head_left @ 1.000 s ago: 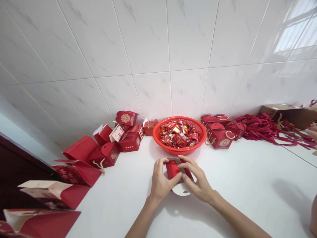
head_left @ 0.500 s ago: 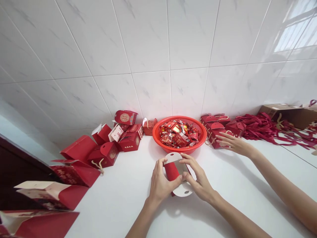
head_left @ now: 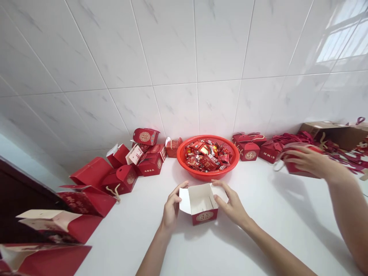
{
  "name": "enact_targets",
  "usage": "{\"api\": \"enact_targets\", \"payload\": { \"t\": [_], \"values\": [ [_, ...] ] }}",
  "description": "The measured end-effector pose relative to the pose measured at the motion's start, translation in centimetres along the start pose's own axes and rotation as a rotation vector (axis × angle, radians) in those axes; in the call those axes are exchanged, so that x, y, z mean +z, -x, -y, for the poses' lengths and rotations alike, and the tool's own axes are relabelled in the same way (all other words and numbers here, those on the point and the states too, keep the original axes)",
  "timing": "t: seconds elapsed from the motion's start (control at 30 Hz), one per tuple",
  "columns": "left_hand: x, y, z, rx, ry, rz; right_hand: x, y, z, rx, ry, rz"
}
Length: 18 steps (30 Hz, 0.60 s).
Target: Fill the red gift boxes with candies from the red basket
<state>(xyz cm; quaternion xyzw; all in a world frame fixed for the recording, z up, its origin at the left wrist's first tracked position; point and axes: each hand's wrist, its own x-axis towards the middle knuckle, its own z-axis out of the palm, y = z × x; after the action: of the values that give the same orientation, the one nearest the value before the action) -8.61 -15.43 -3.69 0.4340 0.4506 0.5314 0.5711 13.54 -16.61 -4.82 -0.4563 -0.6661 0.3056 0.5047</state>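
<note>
A small red gift box (head_left: 204,217) with a white inside and a round gold emblem stands upright on the white table before me, its top open and its side flaps spread. My left hand (head_left: 171,207) pinches the left flap between thumb and fingers. On the opposite side my right hand (head_left: 231,203) grips the right flap, its thumb at the box's edge. Just behind the box sits a red plastic basket (head_left: 207,177) full of wrapped candies (head_left: 209,159).
Several red boxes (head_left: 119,179) line the left side. More boxes (head_left: 249,150) stand right of the basket. Another person's hand (head_left: 313,161) holds a red box at the right, near dark red ribbons (head_left: 293,138) and a cardboard box (head_left: 342,132).
The gift box has turned upright, its opening and flaps now showing, and my hands have moved to its two flaps. The other person's hand has carried a box rightward from the group.
</note>
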Motion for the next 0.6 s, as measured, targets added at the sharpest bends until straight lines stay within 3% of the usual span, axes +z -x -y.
{"api": "enact_targets", "payload": {
  "t": [0.07,0.17,0.27,0.4,0.6],
  "values": [
    [0.0,-0.1,-0.2,-0.008,-0.013,-0.038,0.0,-0.1,0.1,0.028,-0.001,0.031],
    [0.1,-0.1,-0.2,0.103,-0.105,-0.08,0.0,-0.2,0.1,0.04,0.001,0.051],
    [0.2,0.0,-0.1,0.205,-0.275,-0.032,-0.1,-0.3,0.0,0.035,-0.003,0.063],
    [0.2,0.3,0.1,0.198,-0.382,0.055,-0.1,-0.4,-0.3,0.014,-0.007,0.06],
    [0.3,0.6,0.0,0.086,-0.364,0.052,-0.1,-0.7,-1.0,0.026,-0.021,0.031]
  ]
}}
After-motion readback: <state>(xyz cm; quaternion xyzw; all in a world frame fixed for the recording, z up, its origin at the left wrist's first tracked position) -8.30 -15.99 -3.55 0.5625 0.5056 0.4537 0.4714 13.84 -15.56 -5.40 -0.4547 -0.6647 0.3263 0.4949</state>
